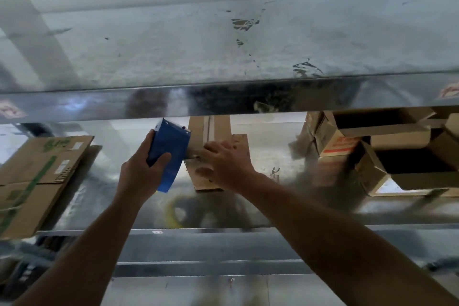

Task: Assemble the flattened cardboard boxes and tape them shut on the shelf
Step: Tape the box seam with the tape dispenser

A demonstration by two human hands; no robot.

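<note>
A small cardboard box [218, 131] stands on the metal shelf [273, 151] at the centre. My left hand [141, 169] grips a blue tape dispenser [169, 154], its edge against the box's left side. My right hand [223, 164] lies over the front of the box with fingers spread, covering much of it. A strip of clear tape seems to run between dispenser and box, blurred. A flattened cardboard box [37, 181] with green print lies at the left end of the shelf.
Several open, assembled cardboard boxes [387, 156] are piled at the right of the shelf. An upper metal shelf [223, 57] overhangs close above the box. The shelf's front rail [223, 233] runs under my forearms. A yellow coil shows as a reflection below the box.
</note>
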